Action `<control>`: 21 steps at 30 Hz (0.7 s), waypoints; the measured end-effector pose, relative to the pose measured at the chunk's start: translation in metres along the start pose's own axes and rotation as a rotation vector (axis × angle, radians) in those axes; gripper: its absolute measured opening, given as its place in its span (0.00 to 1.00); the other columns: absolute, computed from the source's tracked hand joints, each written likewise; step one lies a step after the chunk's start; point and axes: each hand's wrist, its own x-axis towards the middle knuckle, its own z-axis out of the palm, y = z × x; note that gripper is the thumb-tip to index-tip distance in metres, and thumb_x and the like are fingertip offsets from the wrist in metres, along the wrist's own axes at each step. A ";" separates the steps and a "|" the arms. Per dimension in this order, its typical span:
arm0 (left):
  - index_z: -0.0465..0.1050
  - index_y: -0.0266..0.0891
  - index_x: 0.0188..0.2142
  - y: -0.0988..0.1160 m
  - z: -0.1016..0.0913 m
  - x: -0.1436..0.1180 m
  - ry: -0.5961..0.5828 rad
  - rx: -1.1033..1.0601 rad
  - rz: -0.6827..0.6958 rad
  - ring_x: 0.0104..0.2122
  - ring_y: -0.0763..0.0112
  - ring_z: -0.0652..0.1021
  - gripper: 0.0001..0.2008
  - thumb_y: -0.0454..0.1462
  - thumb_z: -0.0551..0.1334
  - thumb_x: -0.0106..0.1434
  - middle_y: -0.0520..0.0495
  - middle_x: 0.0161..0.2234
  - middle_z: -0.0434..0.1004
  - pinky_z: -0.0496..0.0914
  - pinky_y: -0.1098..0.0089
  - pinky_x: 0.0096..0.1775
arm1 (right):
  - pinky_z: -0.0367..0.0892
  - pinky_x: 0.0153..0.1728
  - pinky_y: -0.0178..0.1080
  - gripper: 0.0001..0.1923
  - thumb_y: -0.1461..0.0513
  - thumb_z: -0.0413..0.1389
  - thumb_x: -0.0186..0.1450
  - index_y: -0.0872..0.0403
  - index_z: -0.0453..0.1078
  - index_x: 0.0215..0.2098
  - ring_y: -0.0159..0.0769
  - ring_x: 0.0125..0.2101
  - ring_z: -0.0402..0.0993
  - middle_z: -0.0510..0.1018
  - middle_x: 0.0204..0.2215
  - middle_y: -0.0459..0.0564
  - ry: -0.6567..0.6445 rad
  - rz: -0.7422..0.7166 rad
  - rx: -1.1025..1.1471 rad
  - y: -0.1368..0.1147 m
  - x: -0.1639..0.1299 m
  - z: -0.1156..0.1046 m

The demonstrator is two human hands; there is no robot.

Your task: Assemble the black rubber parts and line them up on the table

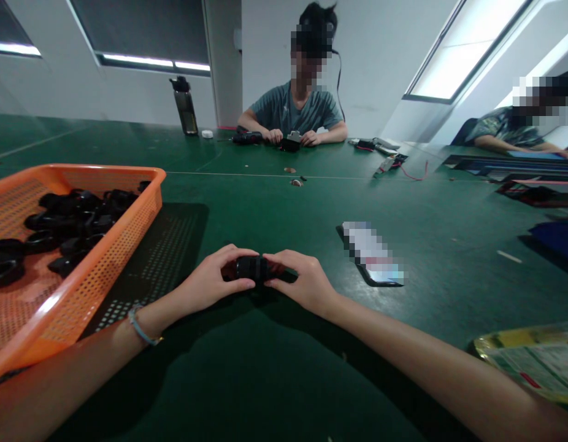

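Observation:
Between both hands is a black cylindrical part [253,267], held just over the green table [284,215]. My left hand [214,270] grips its left end, thumb below and fingers on top. My right hand [302,276] is closed around the right end in the same way. The fingers cover both ends of the part, so its exact kind does not show. To the left stands an orange plastic basket [122,245] with several glossy black ring-like parts [76,215] inside.
A phone [373,255] lies right of my hands. At the near right is a yellow-green plastic container [532,359]. Across the table a person [293,104] handles a dark object, with a bottle [185,105] nearby. Another person [509,129] sits at the far right.

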 end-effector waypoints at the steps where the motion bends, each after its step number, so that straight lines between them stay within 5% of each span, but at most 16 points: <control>1: 0.70 0.42 0.46 0.000 0.000 0.000 0.001 -0.004 -0.001 0.37 0.64 0.73 0.20 0.44 0.63 0.53 0.49 0.37 0.67 0.69 0.65 0.38 | 0.70 0.38 0.38 0.19 0.68 0.61 0.54 0.53 0.72 0.45 0.34 0.35 0.75 0.79 0.36 0.49 0.007 0.002 -0.005 0.000 0.000 0.000; 21: 0.70 0.44 0.47 -0.001 0.001 0.000 -0.001 -0.026 -0.012 0.38 0.63 0.73 0.21 0.45 0.63 0.53 0.49 0.38 0.67 0.70 0.64 0.39 | 0.71 0.35 0.37 0.17 0.67 0.61 0.54 0.52 0.72 0.43 0.33 0.32 0.75 0.79 0.33 0.47 0.005 0.095 0.045 -0.003 0.000 0.000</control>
